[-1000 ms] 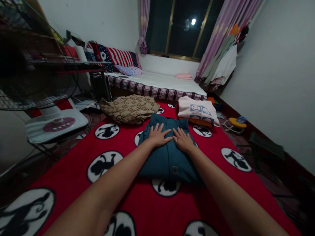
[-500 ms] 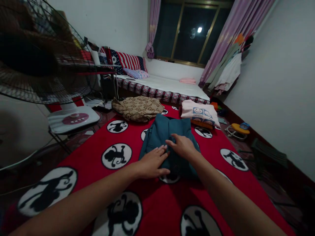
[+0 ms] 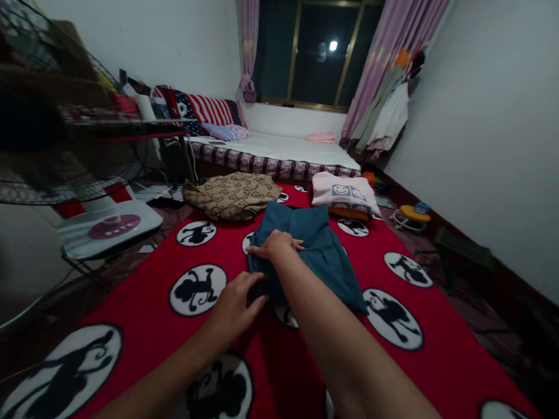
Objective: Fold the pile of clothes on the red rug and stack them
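Note:
A folded teal garment (image 3: pixel 323 250), smooth with pressed creases, lies on the red blanket (image 3: pixel 148 343); its exact kind is hard to make out. My right hand (image 3: pixel 279 244) rests on its left part, thumb stretched out to the left and fingers lying over the cloth. At the garment's near left corner is my left hand (image 3: pixel 238 297), with thumb and fingers around a dark edge of the cloth. My right forearm crosses over the garment's near side and hides part of it.
Behind the garment lie a brown patterned cloth (image 3: pixel 236 195) and a folded pink top (image 3: pixel 345 192). A fan (image 3: pixel 109 221) stands at the left. A bed (image 3: pixel 279 151) is under the window; a yellow stool (image 3: pixel 413 215) sits at the right.
My right hand has moved left across the garment. My left hand has drawn back to its near left corner. The garment's right side now lies spread farther toward me, and the view has shifted.

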{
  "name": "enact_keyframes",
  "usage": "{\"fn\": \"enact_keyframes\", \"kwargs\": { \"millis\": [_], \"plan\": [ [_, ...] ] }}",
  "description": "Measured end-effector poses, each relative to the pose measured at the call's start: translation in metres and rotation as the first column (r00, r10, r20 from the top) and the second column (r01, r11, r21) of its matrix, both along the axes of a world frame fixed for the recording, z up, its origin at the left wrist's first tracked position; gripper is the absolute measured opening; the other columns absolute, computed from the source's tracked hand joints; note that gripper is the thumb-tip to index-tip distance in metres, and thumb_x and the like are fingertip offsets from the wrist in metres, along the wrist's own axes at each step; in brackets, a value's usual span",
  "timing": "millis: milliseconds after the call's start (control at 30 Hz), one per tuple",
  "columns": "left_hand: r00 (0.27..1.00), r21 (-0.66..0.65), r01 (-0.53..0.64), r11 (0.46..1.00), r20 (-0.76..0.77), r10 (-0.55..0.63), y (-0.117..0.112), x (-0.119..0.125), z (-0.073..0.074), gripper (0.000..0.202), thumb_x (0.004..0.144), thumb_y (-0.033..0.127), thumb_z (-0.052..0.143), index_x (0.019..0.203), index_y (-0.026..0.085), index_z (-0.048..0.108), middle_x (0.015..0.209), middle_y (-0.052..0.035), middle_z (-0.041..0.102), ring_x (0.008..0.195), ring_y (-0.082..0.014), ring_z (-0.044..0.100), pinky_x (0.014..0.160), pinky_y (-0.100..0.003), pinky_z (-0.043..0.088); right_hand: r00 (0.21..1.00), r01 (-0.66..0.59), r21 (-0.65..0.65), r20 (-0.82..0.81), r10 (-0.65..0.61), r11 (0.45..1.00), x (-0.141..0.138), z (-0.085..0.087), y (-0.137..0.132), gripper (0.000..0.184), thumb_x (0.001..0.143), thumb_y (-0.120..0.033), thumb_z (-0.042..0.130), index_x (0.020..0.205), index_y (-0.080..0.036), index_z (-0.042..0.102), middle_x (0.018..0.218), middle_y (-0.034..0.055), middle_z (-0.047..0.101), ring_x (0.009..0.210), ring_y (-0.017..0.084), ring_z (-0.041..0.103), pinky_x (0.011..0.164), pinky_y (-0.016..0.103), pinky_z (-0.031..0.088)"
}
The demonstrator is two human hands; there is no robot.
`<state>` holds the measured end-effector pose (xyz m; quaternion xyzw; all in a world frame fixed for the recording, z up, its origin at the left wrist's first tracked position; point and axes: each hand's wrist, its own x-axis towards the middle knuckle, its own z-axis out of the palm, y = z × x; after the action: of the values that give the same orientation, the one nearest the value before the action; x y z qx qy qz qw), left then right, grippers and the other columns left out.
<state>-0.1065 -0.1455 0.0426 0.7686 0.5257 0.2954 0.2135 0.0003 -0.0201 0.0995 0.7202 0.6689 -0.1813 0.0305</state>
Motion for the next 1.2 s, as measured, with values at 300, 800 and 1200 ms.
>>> {"fn": "enact_keyframes", "kwargs": {
  "millis": [300, 800, 1200],
  "plan": [
    [0.969, -0.038, 0.023, 0.999, 0.248, -0.013, 0.003, 0.006, -0.01, 0.031, 0.081, 0.037, 0.057, 0.107, 0.021, 0.062, 0.106, -0.0073, 0.066, 0.083, -0.0205, 0.064, 0.072, -0.032, 0.053, 0.963, 0.205, -0.033, 0.186, -0.196, 0.978, -0.006, -0.025, 0.036, 0.063, 0.087, -0.03, 0.057, 0.134, 0.009, 0.042, 0.126, 0.0467, 0.044, 0.114, 0.055, 0.051, 0.06, 0.067, 0.05],
    [0.967, 0.108, 0.044, 0.993, 0.246, -0.069, -0.011, 0.024, -0.016, 0.02, 0.077, 0.011, 0.047, 0.076, 0.02, 0.065, 0.09, -0.0038, 0.059, 0.085, -0.0176, 0.059, 0.073, -0.027, 0.047, 0.979, 0.159, -0.03, 0.136, -0.153, 0.987, -0.006, -0.014, 0.01, 0.092, 0.068, -0.05, 0.071, 0.137, 0.002, 0.041, 0.133, 0.0404, 0.044, 0.119, 0.055, 0.046, 0.068, 0.067, 0.051],
    [0.91, 0.017, 0.007, 1.0, 0.414, -0.013, 0.007, 0.023, -0.018, 0.016, 0.078, 0.016, 0.052, 0.086, 0.019, 0.066, 0.086, -0.0025, 0.065, 0.08, -0.0168, 0.062, 0.071, -0.027, 0.049, 0.999, 0.008, 0.064, 0.034, -0.01, 0.998, 0.0, -0.004, 0.019, 0.043, 0.073, -0.017, 0.069, 0.11, 0.004, 0.065, 0.106, 0.0332, 0.065, 0.105, 0.048, 0.061, 0.071, 0.066, 0.052]
  ]
}}
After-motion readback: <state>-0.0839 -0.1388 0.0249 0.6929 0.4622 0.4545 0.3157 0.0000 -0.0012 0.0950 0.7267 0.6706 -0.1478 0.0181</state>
